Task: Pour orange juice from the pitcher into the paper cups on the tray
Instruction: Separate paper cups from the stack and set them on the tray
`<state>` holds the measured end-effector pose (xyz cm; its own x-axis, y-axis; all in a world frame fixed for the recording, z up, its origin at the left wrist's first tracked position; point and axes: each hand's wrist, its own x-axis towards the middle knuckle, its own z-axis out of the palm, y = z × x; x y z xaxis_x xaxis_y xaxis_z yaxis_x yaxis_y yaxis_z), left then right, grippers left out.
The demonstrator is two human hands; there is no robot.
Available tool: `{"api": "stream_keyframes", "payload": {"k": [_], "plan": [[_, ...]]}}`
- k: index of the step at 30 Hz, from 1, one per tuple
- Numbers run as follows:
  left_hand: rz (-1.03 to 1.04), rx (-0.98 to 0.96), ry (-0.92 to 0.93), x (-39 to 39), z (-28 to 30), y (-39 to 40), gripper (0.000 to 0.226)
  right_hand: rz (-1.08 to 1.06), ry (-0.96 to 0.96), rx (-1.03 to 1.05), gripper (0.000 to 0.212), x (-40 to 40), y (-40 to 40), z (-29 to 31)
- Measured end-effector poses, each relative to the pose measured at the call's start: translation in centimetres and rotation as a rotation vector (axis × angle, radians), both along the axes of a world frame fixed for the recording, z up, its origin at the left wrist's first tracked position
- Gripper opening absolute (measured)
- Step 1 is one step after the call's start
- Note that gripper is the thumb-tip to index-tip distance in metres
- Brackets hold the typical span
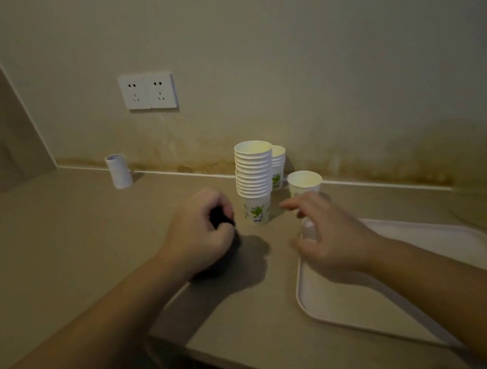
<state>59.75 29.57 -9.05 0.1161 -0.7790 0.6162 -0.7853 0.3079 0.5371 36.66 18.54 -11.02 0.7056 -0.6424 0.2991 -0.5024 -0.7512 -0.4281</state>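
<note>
**Hands at the cups, tray bare, no pitcher in sight**

The left hand [201, 227] was clenched, its fingers [224, 216] curled round something small and dark; what it was could not be told. The right hand [328, 235] hung spread above the near-left corner of the tray [368, 300], fingers [291, 205] loosely extended toward twelve o'clock, with something pale or clear blurred beneath the palm. Whether they held it could not be told.

Just beyond both hands, at about twelve o'clock between them, stood the tall stack of paper cups [254, 183], upright on the bench [61, 233], long axis vertical. A shorter stack [278, 165] stood behind it at one o'clock, against the wall, and a single cup [303, 182] stood upright just past the right fingertips. By my reading the right hand was the nearer to that single cup, the left to the tall stack.

The tray lay at four o'clock from the cups and carried none of them, so the cups seemingly had to go onto it before any pouring. The pitcher did not show in this view.

Farther out, at ten o'clock, a small white tube [120, 171] stood by the wall, beneath a double wall socket [148, 91].
</note>
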Motion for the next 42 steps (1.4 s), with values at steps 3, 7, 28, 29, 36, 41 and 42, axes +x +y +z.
{"api": "stream_keyframes", "payload": {"k": [3,7,28,29,36,41,42], "plan": [[-0.235,-0.052,-0.002,-4.8,0.6,0.2,0.024,0.113,-0.018,0.346,0.072,0.4,2.3,-1.2],[-0.322,-0.051,0.112,-9.9,1.8,-2.0,0.053,-0.076,-0.5,0.544,0.038,-1.3,1.9,-1.0],[0.273,0.662,-0.173,-12.3,-4.2,-9.5,0.037,-0.255,0.25,-0.018,0.031,-9.8,1.5,-1.7],[0.283,0.67,-0.213,-12.4,-4.2,-9.5,0.036,-0.24,0.262,-0.039,0.032,-10.3,1.5,-1.5],[0.266,0.622,-0.262,-12.4,-5.0,-9.6,0.031,-0.571,0.109,0.055,0.042,-11.8,-4.0,-1.8],[0.287,0.615,-0.245,-12.6,-5.1,-9.8,0.033,-0.263,0.084,-0.014,0.039,-7.5,-0.2,-2.7],[0.289,0.624,-0.244,-12.6,-5.1,-9.9,0.034,-0.205,0.125,-0.03,0.039,-8.0,0.8,-2.5]]}}
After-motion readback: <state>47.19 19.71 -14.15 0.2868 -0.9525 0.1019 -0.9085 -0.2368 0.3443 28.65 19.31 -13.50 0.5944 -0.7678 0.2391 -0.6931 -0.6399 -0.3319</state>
